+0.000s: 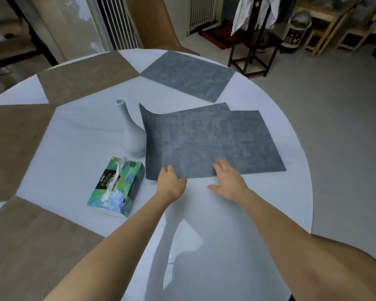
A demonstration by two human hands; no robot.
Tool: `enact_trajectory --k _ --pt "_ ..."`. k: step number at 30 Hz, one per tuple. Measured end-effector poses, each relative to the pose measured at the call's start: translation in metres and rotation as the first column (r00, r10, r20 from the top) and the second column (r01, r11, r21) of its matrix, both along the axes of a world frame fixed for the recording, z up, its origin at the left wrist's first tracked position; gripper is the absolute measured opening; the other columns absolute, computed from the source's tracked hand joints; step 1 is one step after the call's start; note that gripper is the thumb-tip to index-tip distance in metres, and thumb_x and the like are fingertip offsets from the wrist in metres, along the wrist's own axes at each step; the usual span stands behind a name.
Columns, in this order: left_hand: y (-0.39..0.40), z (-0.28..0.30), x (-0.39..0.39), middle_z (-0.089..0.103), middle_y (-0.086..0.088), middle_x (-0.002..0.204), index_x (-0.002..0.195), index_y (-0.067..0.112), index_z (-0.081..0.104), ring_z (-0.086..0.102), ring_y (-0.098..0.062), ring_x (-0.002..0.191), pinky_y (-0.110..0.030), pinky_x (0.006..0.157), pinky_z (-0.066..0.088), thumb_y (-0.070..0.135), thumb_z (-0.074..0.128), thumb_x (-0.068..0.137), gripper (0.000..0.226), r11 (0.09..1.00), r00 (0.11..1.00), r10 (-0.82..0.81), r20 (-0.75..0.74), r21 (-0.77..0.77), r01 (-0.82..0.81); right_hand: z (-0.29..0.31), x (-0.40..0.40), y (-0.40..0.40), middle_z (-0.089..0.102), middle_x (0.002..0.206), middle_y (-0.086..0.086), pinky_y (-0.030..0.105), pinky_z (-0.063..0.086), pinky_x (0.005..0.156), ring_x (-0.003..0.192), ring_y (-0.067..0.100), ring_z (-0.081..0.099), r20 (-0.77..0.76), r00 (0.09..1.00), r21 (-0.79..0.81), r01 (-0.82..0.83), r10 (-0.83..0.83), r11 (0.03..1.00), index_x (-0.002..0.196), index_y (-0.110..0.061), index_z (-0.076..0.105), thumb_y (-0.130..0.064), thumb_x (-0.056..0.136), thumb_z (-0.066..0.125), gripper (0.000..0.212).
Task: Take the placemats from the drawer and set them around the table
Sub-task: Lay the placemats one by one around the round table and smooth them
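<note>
Round table (269, 135), pale and glossy: bore every item below; four brown placemats (87, 81) already lay along its left rim and one grey placemat (189, 76) at the far side

Stacked grey placemats (206, 144), two at least, unplaced: lay right of centre, the upper sheet skewed off the lower, its far-left corner curled up beside the vase. Judged risk: the sheets would drag together instead of separating, or that raised corner would catch the vase as the upper one swung left

Tissue box (117, 187): lay just left of the stack's near corner, in the path of any leftward slide; likely to be shoved

Vase (131, 131), slender and narrow-necked: stood touching or just beside the stack's left edge; judged easiest thing here to topple

Left hand (170, 181): fingers curled, pinching the upper sheet's near-left edge

Right hand (227, 178): fingers straight and spread, flat on the near edge, holding the stack down

Chair (152, 25), coat stand (254, 35): beyond the table, well apart, no obstruction
</note>
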State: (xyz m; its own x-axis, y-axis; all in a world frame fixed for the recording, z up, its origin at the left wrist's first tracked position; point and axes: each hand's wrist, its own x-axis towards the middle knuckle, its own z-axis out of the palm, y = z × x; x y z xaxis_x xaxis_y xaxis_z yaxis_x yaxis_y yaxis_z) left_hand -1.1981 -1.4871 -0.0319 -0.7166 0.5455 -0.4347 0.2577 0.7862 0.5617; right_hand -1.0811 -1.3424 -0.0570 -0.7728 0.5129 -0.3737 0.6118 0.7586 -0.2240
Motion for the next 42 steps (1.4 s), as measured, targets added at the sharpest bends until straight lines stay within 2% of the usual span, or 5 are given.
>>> enact_trajectory --k 11,17,24,34,42 --pt "0.029 -0.037 -0.016 0.017 -0.019 0.154 0.146 0.004 0.027 0.028 -0.034 0.14 -0.039 0.115 0.027 0.027 0.058 0.092 0.066 0.946 0.94 0.312 0.141 0.049 -0.321 -0.049 -0.054 0.032 0.018 0.157 0.017 0.038 0.024 0.116 0.145 0.029 0.021 0.03 0.924 0.206 -0.38 0.382 0.902 0.15 -0.01 0.024 -0.057 0.091 0.047 0.078" --pt "0.037 -0.03 -0.008 0.042 -0.014 0.143 0.142 0.006 0.032 0.041 -0.032 0.131 -0.045 0.111 0.034 0.033 0.058 0.09 0.064 0.854 0.857 0.454 0.244 0.153 -0.497 -0.046 -0.045 0.024 0.068 0.078 0.018 0.031 0.05 0.041 0.068 0.032 0.071 -0.059 0.867 0.466 -0.415 0.496 0.781 0.088 0.001 0.066 0.002 0.063 0.06 0.026" --pt "0.023 0.008 0.006 0.063 -0.016 0.105 0.121 0.003 0.051 0.064 -0.03 0.083 -0.038 0.069 0.058 0.02 0.053 0.095 0.032 0.587 0.507 0.514 0.692 0.147 -0.796 -0.021 0.028 -0.02 0.062 0.056 0.006 0.025 0.038 0.03 0.035 0.024 0.056 -0.312 0.842 0.391 -0.308 0.44 0.867 0.093 -0.003 0.066 0.007 0.063 0.054 0.034" --pt "-0.067 0.071 0.093 0.061 0.009 0.114 0.131 0.015 0.055 0.056 -0.011 0.106 -0.013 0.09 0.042 -0.003 0.039 0.093 0.045 0.791 0.966 0.207 0.156 0.554 -0.26 0.001 0.124 -0.091 0.036 0.152 0.006 0.028 0.035 0.11 0.139 0.019 0.038 -0.246 0.935 0.223 -0.201 0.254 0.954 0.148 -0.009 0.031 0.0 0.078 0.061 0.076" --pt "-0.177 0.098 0.152 0.05 0.011 0.135 0.143 0.012 0.043 0.044 0.003 0.117 0.002 0.097 0.03 0.004 0.042 0.099 0.044 0.704 0.982 0.186 0.019 0.695 -0.147 0.025 0.199 -0.13 0.044 0.143 0.01 0.039 0.053 0.082 0.106 0.032 0.06 0.017 0.999 0.16 -0.04 0.037 0.986 0.153 -0.02 0.011 0.007 0.086 0.043 0.079"
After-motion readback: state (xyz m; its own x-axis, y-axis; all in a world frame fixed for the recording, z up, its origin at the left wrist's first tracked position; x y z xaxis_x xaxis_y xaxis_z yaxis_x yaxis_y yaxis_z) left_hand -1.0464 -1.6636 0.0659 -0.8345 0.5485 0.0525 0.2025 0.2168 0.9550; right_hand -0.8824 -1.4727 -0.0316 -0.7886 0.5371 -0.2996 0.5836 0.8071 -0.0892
